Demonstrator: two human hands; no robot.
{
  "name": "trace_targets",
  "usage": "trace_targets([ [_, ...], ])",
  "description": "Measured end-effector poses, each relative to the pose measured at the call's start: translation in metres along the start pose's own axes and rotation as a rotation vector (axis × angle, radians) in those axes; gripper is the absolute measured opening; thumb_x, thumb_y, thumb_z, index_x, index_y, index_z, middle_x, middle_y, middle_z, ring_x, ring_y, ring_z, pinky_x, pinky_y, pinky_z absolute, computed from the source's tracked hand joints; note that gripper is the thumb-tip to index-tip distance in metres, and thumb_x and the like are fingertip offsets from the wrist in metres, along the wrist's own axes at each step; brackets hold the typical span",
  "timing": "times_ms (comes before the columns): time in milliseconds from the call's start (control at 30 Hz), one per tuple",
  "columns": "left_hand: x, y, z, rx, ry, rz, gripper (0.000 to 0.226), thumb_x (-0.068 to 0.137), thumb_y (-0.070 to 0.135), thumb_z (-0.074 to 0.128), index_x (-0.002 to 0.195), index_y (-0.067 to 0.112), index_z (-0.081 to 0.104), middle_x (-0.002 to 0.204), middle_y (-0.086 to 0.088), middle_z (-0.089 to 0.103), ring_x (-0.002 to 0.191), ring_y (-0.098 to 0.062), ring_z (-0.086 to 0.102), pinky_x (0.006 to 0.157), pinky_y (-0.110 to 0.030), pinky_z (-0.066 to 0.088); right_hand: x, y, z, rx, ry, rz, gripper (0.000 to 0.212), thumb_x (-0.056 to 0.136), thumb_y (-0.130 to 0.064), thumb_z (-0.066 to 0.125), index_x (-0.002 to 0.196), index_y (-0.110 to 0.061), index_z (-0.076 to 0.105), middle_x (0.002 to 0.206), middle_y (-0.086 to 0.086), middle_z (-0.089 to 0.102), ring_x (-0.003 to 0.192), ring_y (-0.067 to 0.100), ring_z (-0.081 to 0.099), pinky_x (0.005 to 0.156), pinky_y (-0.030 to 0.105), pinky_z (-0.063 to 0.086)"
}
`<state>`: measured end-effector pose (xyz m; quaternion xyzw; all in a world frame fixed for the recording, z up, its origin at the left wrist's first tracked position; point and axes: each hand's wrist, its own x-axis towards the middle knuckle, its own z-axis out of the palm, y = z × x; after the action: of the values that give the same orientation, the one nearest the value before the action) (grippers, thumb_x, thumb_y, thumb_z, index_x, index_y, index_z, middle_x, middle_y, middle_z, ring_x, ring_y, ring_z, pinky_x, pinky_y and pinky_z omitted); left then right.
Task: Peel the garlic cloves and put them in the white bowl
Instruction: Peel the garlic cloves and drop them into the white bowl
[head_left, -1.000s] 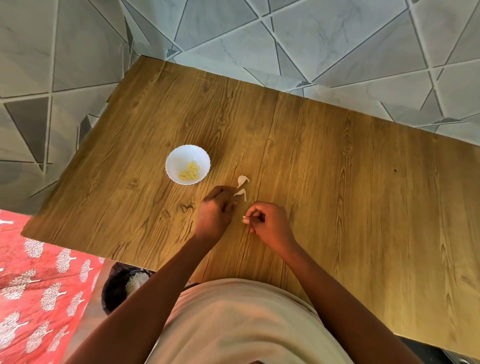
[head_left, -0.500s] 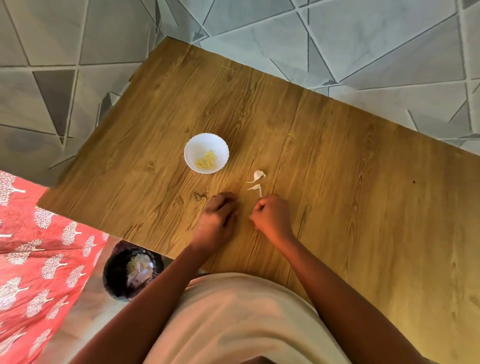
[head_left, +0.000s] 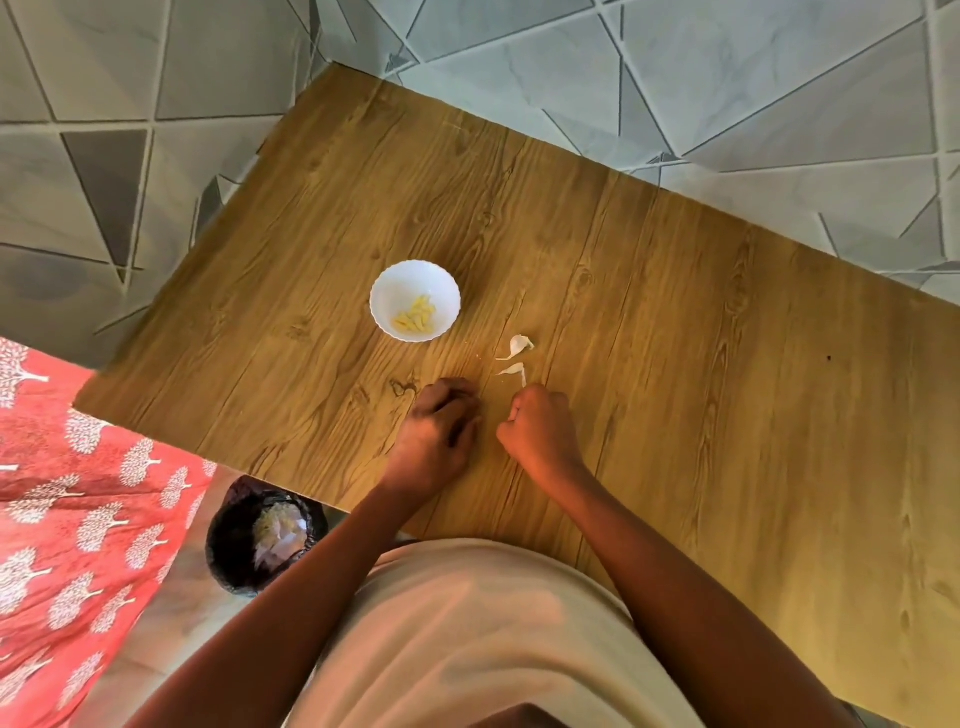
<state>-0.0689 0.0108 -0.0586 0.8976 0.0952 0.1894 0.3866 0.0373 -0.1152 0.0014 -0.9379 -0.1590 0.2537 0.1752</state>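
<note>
Wood-grain laminate table (head_left: 675, 364), yellowish brown with dark knots, sitting on a floor (head_left: 727, 93) of grey marbled tiles cut into triangles with dark grout lines. The white bowl (head_left: 415, 301) with the scalloped rim is around 10 o'clock from the hands and holds a small heap of peeled garlic cloves (head_left: 415, 315), pale yellow. Two unpeeled garlic cloves (head_left: 519, 345) with papery tails lie on the table at about 4 o'clock from the bowl, the nearer one just beside the right hand's knuckles.

Both hands rest on the table close together but not touching. The left hand (head_left: 439, 431) is curled into a loose fist; can't tell whether anything is in it. The right hand (head_left: 537, 428) is curled too, and whether it grips a clove is hidden.

Off the table at 7 o'clock there's a small black bin (head_left: 228, 540) on the floor with pale garlic skins (head_left: 278, 530) inside, and further left a red cloth (head_left: 78, 493) printed with white trees.
</note>
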Motion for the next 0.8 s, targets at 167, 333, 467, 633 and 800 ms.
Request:
trace_targets([
  [167, -0.001, 0.004, -0.003, -0.011, 0.013, -0.037, 0.018, 0.088, 0.002, 0.074, 0.106, 0.005, 0.077, 0.121, -0.006, 0.065, 0.115, -0.018, 0.063, 0.099, -0.028, 0.051, 0.015, -0.001, -0.012, 0.210, -0.111, 0.179, 0.024, 0.093, -0.007, 0.065, 0.115, -0.002, 0.057, 0.076, 0.009, 0.073, 0.050, 0.016, 0.071, 0.055, 0.030, 0.060],
  [333, -0.002, 0.009, -0.004, -0.020, 0.021, -0.082, 0.023, 0.086, 0.000, 0.075, 0.108, 0.007, 0.077, 0.123, -0.003, 0.065, 0.113, -0.012, 0.062, 0.098, -0.010, 0.041, 0.015, -0.006, -0.003, 0.145, -0.023, 0.145, 0.029, 0.092, -0.012, 0.063, 0.118, 0.001, 0.060, 0.090, 0.015, 0.072, 0.046, 0.015, 0.068, 0.044, 0.025, 0.054],
  [467, -0.001, 0.012, -0.005, -0.035, 0.028, -0.087, 0.026, 0.084, -0.001, 0.076, 0.109, 0.008, 0.077, 0.122, -0.001, 0.066, 0.111, -0.008, 0.061, 0.095, -0.010, 0.044, 0.013, -0.012, -0.008, 0.166, -0.042, 0.131, 0.031, 0.096, -0.014, 0.060, 0.124, -0.003, 0.055, 0.091, 0.012, 0.072, 0.060, 0.020, 0.073, 0.056, 0.032, 0.060],
  [633, 0.009, 0.018, -0.008, -0.196, -0.041, -0.154, 0.031, 0.088, 0.001, 0.076, 0.114, 0.017, 0.079, 0.113, 0.006, 0.075, 0.104, -0.007, 0.069, 0.091, -0.033, 0.058, 0.005, 0.007, -0.016, 0.501, -0.185, 0.111, 0.002, 0.095, -0.002, 0.067, 0.095, -0.003, 0.067, 0.081, 0.010, 0.074, 0.053, 0.011, 0.066, 0.050, 0.028, 0.055],
  [800, 0.018, 0.031, -0.013, -0.495, -0.065, -0.296, 0.016, 0.088, 0.007, 0.078, 0.102, 0.012, 0.082, 0.094, 0.003, 0.080, 0.088, -0.017, 0.076, 0.085, -0.035, 0.061, -0.015, 0.023, -0.010, 0.750, -0.104, -0.050, 0.004, 0.093, -0.005, 0.071, 0.094, -0.003, 0.068, 0.076, 0.008, 0.067, 0.058, 0.009, 0.061, 0.050, 0.026, 0.051],
])
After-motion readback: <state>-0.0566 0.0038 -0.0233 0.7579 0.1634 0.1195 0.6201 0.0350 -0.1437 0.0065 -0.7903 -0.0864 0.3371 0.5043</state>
